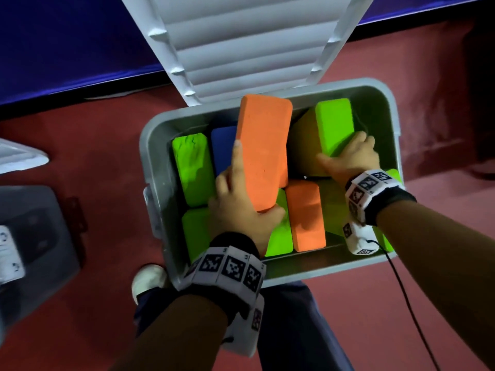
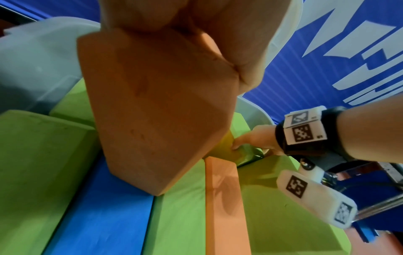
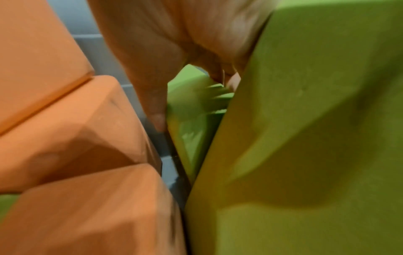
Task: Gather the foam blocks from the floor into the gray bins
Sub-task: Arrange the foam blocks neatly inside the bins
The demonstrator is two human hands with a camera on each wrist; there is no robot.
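I am working over the gray bin [image 1: 150, 145], which sits on the red floor [image 1: 80, 145] with its white lid [image 1: 241, 44] hinged open at the far side. My left hand [image 1: 241, 210] is clamped round the near end of an orange block [image 1: 263, 148], forefinger stretched along its left edge; that block stands tilted above the ones already packed, its far end near the bin's far wall. My right hand [image 1: 351, 159] grips the near end of a green block [image 1: 334, 124], thumb on one face and fingers curled over the other, in the bin's far right corner (the right wrist view is blurred, so I cannot tell how deep it sits).

The bin looks nearly full: a green block [image 1: 191, 167] and a blue block [image 1: 223, 148] along its left side, a second orange block [image 1: 306, 215] near its front wall, more green beneath. I judge most of the gathering done here; what remains is seating these two. No loose blocks show on the floor around the bin, though the view is narrow. A second bin [image 1: 34, 236] lies well to the left, contents unclear.
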